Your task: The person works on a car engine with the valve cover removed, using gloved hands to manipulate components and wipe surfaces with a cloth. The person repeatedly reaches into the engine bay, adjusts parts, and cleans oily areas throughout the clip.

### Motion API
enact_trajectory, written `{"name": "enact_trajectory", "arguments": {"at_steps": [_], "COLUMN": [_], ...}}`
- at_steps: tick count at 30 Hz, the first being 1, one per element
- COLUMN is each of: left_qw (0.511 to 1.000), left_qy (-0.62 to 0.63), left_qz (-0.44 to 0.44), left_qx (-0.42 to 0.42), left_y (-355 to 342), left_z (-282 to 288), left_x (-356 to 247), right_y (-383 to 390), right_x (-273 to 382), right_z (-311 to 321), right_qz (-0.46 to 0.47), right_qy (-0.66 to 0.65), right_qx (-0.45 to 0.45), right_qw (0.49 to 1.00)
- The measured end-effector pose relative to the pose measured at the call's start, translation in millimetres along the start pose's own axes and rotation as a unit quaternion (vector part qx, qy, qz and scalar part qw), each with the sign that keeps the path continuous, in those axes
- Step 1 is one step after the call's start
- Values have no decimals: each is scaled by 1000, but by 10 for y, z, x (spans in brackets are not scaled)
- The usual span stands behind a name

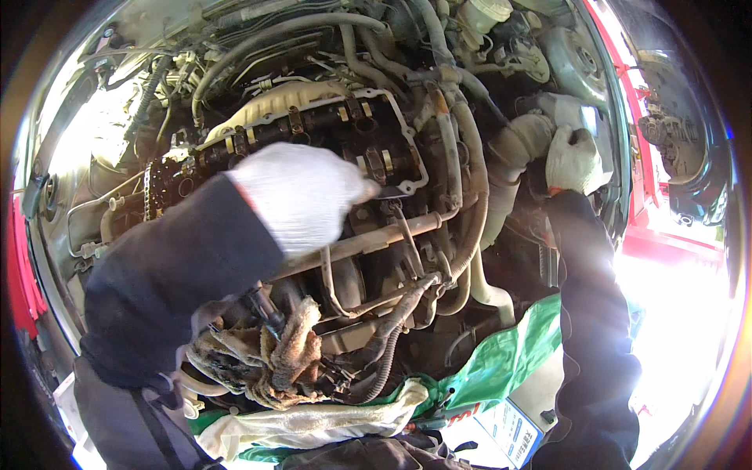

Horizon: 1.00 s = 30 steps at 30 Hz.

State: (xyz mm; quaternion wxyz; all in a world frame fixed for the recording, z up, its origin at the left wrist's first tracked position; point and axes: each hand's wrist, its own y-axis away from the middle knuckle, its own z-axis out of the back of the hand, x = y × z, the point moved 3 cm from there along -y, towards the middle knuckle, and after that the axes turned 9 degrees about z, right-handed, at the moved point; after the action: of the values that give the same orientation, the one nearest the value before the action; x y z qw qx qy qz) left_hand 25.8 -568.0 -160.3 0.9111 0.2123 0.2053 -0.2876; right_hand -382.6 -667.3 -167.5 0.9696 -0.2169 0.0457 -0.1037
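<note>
A: State of each grip?

B: The left hand (301,197), white-gloved, is over the engine (362,125), fingers drawn together near the edge of its exposed top. Blur prevents telling whether they clamp anything. The right hand (578,159), also gloved, has curled fingers beside the wide intake hose (518,145); its contents cannot be determined.

A: Surface and surroundings?

B: The engine sits in the vehicle bay. Along the near edge lie a brown rag (294,348), a white cloth (313,427) and a green sheet (513,356). A red structure (644,196) stands at right, beside bright light.
</note>
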Motion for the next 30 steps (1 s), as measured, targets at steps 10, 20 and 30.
{"name": "enact_trajectory", "arguments": {"at_steps": [10, 20, 30], "left_qw": [998, 991, 999], "left_qy": [3, -59, -40], "left_qz": [41, 90, 8], "left_qx": [54, 78, 7], "left_y": [-49, 16, 334], "left_z": [62, 38, 49], "left_x": [-23, 38, 206], "right_y": [3, 11, -2], "right_x": [-26, -43, -66], "right_z": [18, -1, -35], "right_qz": [-10, 5, 1], "right_qy": [-31, -20, -35], "right_qx": [11, 0, 6], "right_qw": [999, 1000, 999]}}
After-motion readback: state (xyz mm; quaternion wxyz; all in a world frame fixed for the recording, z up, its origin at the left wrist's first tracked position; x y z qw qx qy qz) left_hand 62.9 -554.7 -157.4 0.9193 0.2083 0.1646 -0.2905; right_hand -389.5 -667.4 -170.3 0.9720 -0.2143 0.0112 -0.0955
